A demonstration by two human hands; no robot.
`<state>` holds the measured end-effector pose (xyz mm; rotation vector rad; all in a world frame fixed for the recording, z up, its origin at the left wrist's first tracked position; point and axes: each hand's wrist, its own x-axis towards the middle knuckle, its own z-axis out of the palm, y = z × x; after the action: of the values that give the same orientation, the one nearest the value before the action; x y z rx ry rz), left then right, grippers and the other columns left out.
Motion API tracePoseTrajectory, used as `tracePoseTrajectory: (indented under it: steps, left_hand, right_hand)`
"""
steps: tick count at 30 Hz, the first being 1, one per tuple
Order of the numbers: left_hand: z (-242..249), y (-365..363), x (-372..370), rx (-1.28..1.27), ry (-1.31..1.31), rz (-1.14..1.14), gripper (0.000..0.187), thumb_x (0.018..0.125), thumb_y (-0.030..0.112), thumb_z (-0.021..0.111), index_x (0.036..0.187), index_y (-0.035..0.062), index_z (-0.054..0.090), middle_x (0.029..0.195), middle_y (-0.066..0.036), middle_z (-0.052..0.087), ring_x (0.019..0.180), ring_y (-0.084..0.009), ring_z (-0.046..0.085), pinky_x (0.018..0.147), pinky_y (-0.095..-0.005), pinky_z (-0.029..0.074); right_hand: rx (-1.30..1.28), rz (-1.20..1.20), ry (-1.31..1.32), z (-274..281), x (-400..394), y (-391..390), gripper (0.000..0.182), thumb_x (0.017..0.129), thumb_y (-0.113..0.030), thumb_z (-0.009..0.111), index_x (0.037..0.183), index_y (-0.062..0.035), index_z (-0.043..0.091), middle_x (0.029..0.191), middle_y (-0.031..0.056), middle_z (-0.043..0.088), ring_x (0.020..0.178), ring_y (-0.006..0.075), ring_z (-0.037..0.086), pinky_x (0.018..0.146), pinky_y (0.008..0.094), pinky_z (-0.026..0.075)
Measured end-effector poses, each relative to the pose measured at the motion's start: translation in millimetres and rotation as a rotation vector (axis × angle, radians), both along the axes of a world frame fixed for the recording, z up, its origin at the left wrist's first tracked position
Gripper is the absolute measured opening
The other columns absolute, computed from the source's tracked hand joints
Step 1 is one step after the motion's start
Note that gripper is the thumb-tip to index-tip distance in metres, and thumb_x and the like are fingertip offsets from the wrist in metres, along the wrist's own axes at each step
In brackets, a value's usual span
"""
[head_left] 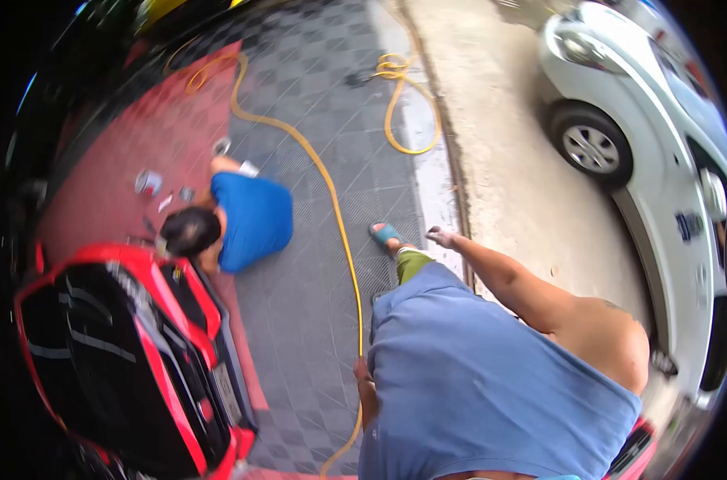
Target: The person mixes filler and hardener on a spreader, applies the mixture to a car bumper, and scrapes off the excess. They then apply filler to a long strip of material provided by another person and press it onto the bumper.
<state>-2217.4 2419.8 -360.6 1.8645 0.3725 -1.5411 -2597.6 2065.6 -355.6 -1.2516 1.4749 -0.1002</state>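
My right hand (441, 238) hangs out in front of my body, above the pale floor edge. Its fingers look loosely apart, with dark fingertips, and I make out nothing held in them. Low beside my blue sleeveless shirt, my left hand (362, 370) overlaps the yellow hose (331, 188). Its fingers are too small and partly hidden to show whether they grip the hose. The hose winds across the grey tiled floor (299, 336) past my left side. A sandalled foot (386, 234) of mine steps forward between the hose and the floor edge.
A person in a blue shirt (255, 220) crouches by a red and black car (99, 352) at left. A can (148, 182) and small items lie near them. A looped hose end (395, 76) lies ahead. A white car (643, 152) stands on concrete at right.
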Motion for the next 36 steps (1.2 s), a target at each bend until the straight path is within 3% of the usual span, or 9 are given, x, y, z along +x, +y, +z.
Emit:
tracePoseTrajectory:
  steps: [2, 4, 11, 13, 15, 23, 28, 30, 36]
  left_hand:
    - [-0.7, -40.0, 34.1, 0.019, 0.039, -0.128, 0.035, 0.089, 0.03, 0.052, 0.115, 0.0062, 0.049, 0.097, -0.013, 0.063, 0.081, -0.024, 0.063, 0.063, -0.0392, 0.052]
    - [-4.9, -81.9, 66.7, 0.027, 0.05, -0.256, 0.035, 0.089, 0.03, 0.052, 0.115, 0.0064, 0.049, 0.097, -0.013, 0.063, 0.081, -0.0242, 0.063, 0.063, -0.0395, 0.052]
    - [-31.8, -209.3, 134.1, -0.025, 0.064, -0.538, 0.035, 0.089, 0.031, 0.052, 0.114, 0.0069, 0.049, 0.097, -0.014, 0.064, 0.082, -0.0248, 0.063, 0.063, -0.0403, 0.053]
    - [-40.4, -259.7, 148.7, -0.064, 0.091, -0.636, 0.035, 0.089, 0.031, 0.052, 0.114, 0.0071, 0.049, 0.097, -0.014, 0.064, 0.083, -0.025, 0.063, 0.063, -0.0405, 0.053]
    - [-46.3, -303.7, 159.3, -0.11, 0.107, -0.726, 0.035, 0.089, 0.031, 0.052, 0.114, 0.0073, 0.049, 0.097, -0.014, 0.064, 0.083, -0.0251, 0.063, 0.063, -0.0407, 0.053]
    - [-37.5, -361.1, 89.9, -0.221, 0.082, -0.924, 0.034, 0.089, 0.032, 0.052, 0.113, 0.0079, 0.049, 0.097, -0.014, 0.064, 0.084, -0.0258, 0.063, 0.064, -0.0416, 0.053]
    - [-37.9, -378.9, 66.0, -0.22, 0.081, -0.951, 0.03, 0.09, 0.03, 0.05, 0.11, 0.008, 0.048, 0.091, -0.013, 0.062, 0.076, -0.0234, 0.06, 0.058, -0.0385, 0.051]
    - [-30.7, -387.6, 58.6, -0.227, 0.071, -0.978, 0.028, 0.091, 0.029, 0.05, 0.11, 0.0081, 0.048, 0.088, -0.012, 0.061, 0.072, -0.0225, 0.059, 0.055, -0.0373, 0.05]
    - [-24.3, -403.3, 50.1, -0.237, 0.047, -1.067, 0.023, 0.093, 0.027, 0.048, 0.107, 0.0083, 0.048, 0.081, -0.01, 0.059, 0.062, -0.0196, 0.057, 0.048, -0.0336, 0.046]
  right_hand:
    - [-0.001, 0.086, 0.179, -4.7, -3.5, -2.9, 0.054, 0.086, -0.044, 0.05, 0.117, 0.0011, 0.056, 0.111, 0.0181, 0.061, 0.1, 0.0288, 0.057, 0.088, 0.0379, 0.044]
    - [0.071, -0.01, 0.249, 38.2, 6.2, -2.2, 0.051, 0.085, -0.042, 0.051, 0.112, -0.0007, 0.061, 0.115, 0.0204, 0.06, 0.107, 0.0315, 0.056, 0.092, 0.0385, 0.043]
    - [0.023, -0.327, 0.352, 34.1, 6.7, 17.2, 0.046, 0.078, -0.037, 0.055, 0.108, -0.0046, 0.065, 0.102, 0.0191, 0.066, 0.094, 0.0299, 0.063, 0.082, 0.0388, 0.049]
    - [0.105, -0.514, 0.351, 54.4, 13.5, 25.1, 0.042, 0.077, -0.036, 0.055, 0.104, -0.0059, 0.066, 0.081, 0.0143, 0.066, 0.069, 0.0251, 0.063, 0.06, 0.0388, 0.051]
    - [0.158, -0.618, 0.42, 66.4, 17.1, 38.9, 0.038, 0.077, -0.033, 0.051, 0.084, -0.0001, 0.066, 0.072, 0.017, 0.065, 0.065, 0.028, 0.066, 0.057, 0.0414, 0.053]
    - [0.369, -0.851, 0.547, 73.3, -81.3, 188.8, 0.034, 0.079, -0.03, 0.052, 0.085, -0.0003, 0.067, 0.077, 0.0158, 0.067, 0.067, 0.0273, 0.066, 0.058, 0.0416, 0.053]
    - [0.304, -0.932, 0.469, 96.3, -72.6, 115.8, 0.029, 0.078, -0.026, 0.055, 0.09, -0.0041, 0.07, 0.088, 0.0148, 0.067, 0.073, 0.0274, 0.067, 0.064, 0.0414, 0.054]
    - [0.142, -0.678, 0.496, 72.3, -77.5, 66.7, 0.025, 0.074, -0.023, 0.056, 0.085, -0.0053, 0.068, 0.081, 0.0118, 0.067, 0.071, 0.0294, 0.066, 0.058, 0.0441, 0.051]
    - [-0.401, -0.642, 0.2, 91.0, -36.1, 9.8, 0.035, 0.08, -0.027, 0.054, 0.105, -0.0038, 0.061, 0.084, 0.0116, 0.065, 0.07, 0.022, 0.062, 0.061, 0.0389, 0.049]
